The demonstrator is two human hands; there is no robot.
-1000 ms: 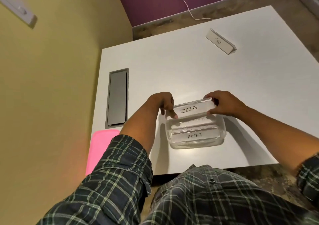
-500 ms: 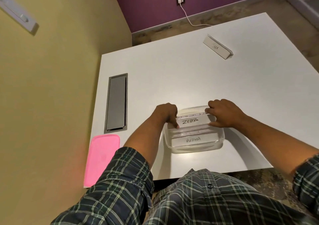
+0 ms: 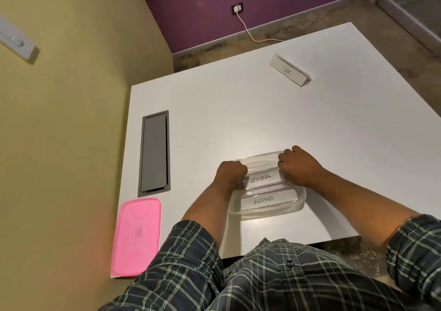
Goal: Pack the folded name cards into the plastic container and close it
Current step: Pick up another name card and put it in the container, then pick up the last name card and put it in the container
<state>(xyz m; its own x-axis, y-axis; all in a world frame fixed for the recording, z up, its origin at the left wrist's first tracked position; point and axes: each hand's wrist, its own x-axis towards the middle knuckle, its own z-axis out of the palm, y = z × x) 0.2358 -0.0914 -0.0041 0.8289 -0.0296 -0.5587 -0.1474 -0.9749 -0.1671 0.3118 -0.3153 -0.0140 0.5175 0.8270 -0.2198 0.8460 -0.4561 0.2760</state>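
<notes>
Your left hand (image 3: 232, 174) and right hand (image 3: 298, 167) each pinch, fingers curled, an end of the ZEBRA card (image 3: 261, 179) inside the clear container (image 3: 269, 211) on the desk (image 3: 238, 119).

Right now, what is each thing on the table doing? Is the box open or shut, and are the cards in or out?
Plastic box: open, no lid on.
Zebra card: in the box, held at both ends.
Alpha card: lying in the box.
Tiger card: out on the table, folded like a tent.
Pink lid: off, flat on the table's left corner.
Left hand: grips the zebra card.
Right hand: grips the zebra card.
</notes>
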